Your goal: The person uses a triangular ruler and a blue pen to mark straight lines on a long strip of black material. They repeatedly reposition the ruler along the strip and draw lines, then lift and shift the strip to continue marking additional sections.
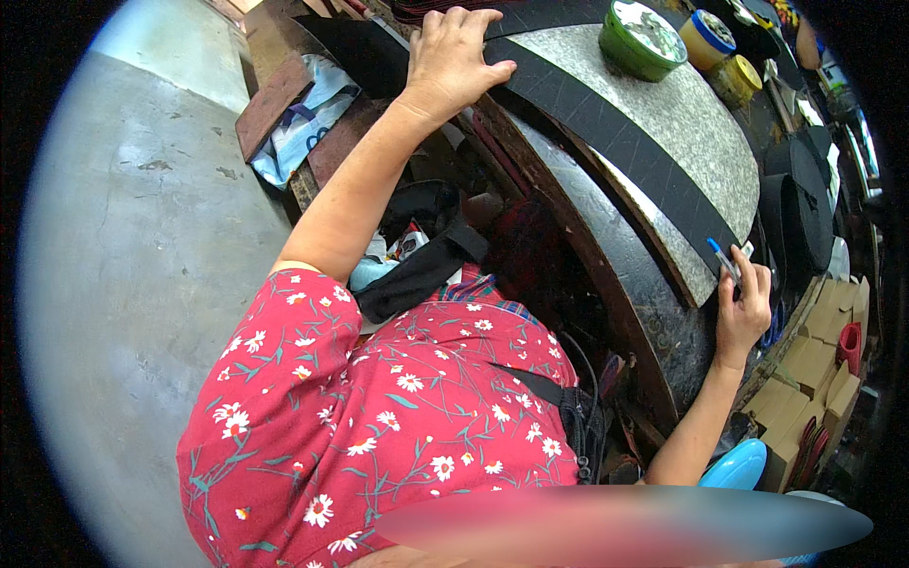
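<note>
A long black strip (606,114) marked with faint lines lies along a grey speckled board (720,123). At its far left part, my left hand (453,62) rests on the strip, with thumb and fingers apart. My right hand (745,312) is closed around a pen (724,260) with a blue end. That hand is beside the strip's near right end, at the board's corner. The fingertips are partly hidden by the hand's own back.
On the board stands a green tub (644,43); a yellow tub with a blue rim (708,40) and a smaller yellow jar (736,80) are beyond. Black rolled material (795,208) and cardboard boxes (805,364) are at right. A dark table edge (606,275) runs before me.
</note>
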A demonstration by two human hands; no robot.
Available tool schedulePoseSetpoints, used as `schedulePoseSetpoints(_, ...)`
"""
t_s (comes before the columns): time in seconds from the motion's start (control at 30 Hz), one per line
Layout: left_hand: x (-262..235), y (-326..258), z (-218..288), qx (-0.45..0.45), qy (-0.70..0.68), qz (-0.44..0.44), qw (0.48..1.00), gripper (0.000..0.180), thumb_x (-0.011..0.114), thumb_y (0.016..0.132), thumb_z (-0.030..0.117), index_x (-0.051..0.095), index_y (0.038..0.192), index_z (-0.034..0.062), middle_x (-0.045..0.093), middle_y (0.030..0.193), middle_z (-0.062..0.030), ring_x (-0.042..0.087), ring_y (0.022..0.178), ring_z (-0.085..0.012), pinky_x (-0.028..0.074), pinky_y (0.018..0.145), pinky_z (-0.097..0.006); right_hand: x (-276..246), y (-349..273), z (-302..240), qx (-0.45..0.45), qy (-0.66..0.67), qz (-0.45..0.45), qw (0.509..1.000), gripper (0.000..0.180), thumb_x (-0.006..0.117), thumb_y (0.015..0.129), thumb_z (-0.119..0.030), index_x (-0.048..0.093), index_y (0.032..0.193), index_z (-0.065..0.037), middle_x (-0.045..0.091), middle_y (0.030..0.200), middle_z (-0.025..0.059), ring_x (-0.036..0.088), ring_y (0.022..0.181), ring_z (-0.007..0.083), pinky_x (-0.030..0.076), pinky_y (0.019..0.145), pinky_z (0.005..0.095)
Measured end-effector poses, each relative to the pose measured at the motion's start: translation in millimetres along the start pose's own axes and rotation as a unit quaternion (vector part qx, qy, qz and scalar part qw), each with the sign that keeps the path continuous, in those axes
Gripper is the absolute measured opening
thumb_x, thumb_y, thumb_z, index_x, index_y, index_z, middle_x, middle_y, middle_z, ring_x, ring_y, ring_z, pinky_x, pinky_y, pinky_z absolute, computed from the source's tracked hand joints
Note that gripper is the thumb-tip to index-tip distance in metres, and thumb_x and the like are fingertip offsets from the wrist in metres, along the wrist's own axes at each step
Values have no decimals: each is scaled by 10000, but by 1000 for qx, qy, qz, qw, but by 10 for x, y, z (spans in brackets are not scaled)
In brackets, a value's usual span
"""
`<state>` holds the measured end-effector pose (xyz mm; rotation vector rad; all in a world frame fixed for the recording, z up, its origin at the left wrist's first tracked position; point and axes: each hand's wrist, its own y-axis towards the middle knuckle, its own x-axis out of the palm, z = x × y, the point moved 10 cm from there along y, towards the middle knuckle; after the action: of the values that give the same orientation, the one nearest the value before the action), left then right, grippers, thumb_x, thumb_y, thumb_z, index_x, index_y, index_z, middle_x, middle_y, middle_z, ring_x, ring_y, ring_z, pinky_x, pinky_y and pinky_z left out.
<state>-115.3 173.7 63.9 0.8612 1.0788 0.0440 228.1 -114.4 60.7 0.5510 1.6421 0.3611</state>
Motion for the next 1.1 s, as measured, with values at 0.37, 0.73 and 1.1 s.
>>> schedulePoseSetpoints(0.37,52,23,315,34,-36,-1,999,570,750,855,301,570,1348,78,579,1232,-138,516,1190,-346,437,1007,-486,4,11,4,18,7,-5,1000,314,740,876,-125,748,1188,-162,632,966,59,655,749,218,518,658,352)
schedulePoseSetpoints(0.73,-49,-74,89,84,-22,18,996,214,659,838,98,786,932,243,665,1044,15,579,1065,-256,487,947,-448,6,15,-9,20,-3,-6,1000,319,733,865,-112,752,1180,-160,629,969,61,657,748,216,527,665,355)
schedulePoseSetpoints(1.1,-141,-109,450,150,-21,29,988,237,686,820,98,805,943,262,671,1077,36,586,1075,-241,473,930,-422,-9,25,-34,6,10,-3,1000,334,732,857,-84,747,1184,-153,657,994,71,685,785,226,536,678,354)
